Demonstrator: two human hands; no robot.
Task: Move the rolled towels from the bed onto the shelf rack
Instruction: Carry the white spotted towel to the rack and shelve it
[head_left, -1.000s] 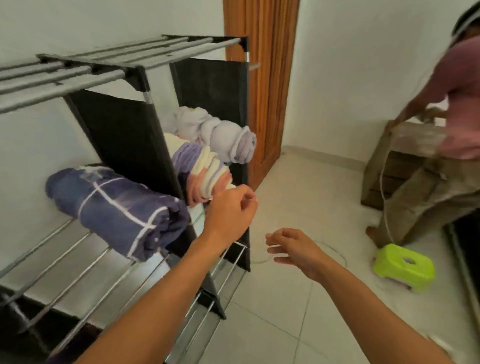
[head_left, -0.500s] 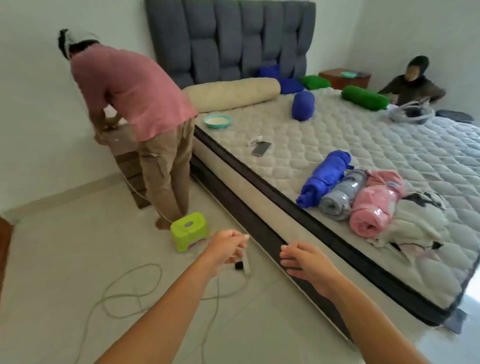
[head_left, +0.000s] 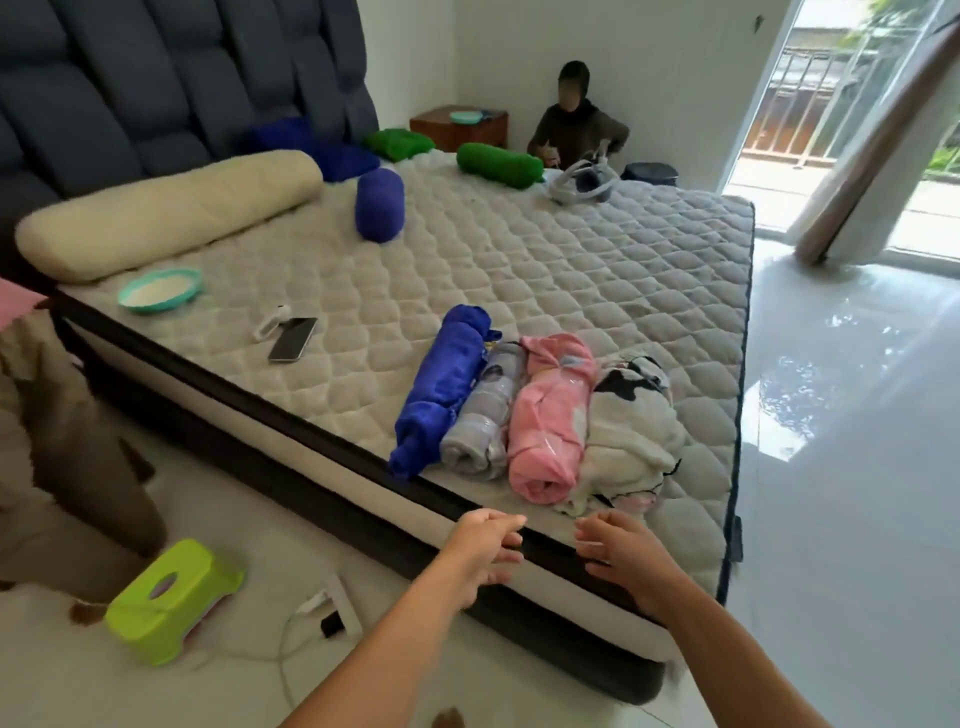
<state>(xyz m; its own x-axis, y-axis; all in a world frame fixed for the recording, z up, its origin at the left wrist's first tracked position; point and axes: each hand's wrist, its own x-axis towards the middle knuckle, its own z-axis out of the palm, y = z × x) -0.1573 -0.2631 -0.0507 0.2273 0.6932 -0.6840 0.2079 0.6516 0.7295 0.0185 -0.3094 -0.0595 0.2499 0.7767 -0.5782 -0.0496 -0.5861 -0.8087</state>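
Several rolled towels lie side by side near the bed's (head_left: 519, 270) front edge: a blue towel (head_left: 441, 387), a grey towel (head_left: 485, 415), a pink towel (head_left: 550, 415) and a white towel with black patches (head_left: 631, 431). My left hand (head_left: 480, 548) and my right hand (head_left: 621, 553) hover just short of the mattress edge, below the pink and white rolls. Both hold nothing, with fingers loosely curled and apart. The shelf rack is out of view.
A phone (head_left: 293, 338), a teal dish (head_left: 158, 288), a cream bolster (head_left: 166, 210) and blue and green bolsters lie on the bed. A lime stool (head_left: 171, 597) and cables lie on the floor at left, beside a standing person's leg (head_left: 78, 467). Another person (head_left: 574, 122) sits behind the bed.
My view has swung from the shelf rack round to the bed. I have moved closer, and both empty hands now reach toward the rolled towels at the mattress edge.
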